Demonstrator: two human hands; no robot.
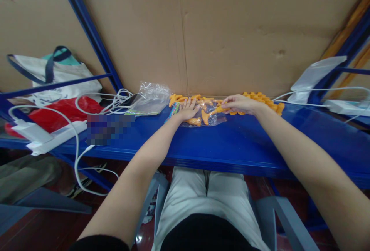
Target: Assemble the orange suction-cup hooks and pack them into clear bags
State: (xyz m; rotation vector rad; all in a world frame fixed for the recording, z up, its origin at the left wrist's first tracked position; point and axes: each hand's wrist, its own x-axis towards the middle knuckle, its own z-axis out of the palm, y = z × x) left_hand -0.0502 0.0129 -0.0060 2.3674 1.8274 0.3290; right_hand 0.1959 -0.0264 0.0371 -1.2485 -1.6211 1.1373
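Observation:
My left hand [187, 110] lies flat with its fingers spread on a clear plastic bag [222, 119] that has a coloured printed label [174, 109]. Several orange plastic pieces [194, 121] are in or around this bag; some look animal-shaped, but I cannot make out their exact kind. Between the closed fingertips of my right hand [239, 104] is an orange plastic piece [217, 110], its wider end pointing left over the bag. Just beyond the right hand, more orange pieces [261, 99] stand close together in rows against the cardboard.
Another clear plastic bag [152, 99] lies to the left, near coiled white cables [120, 97]. Further left are a red bag [63, 114], a white power strip [59, 137] and a cloth tote [63, 77]. A cardboard wall [219, 31] backs the blue table [219, 147].

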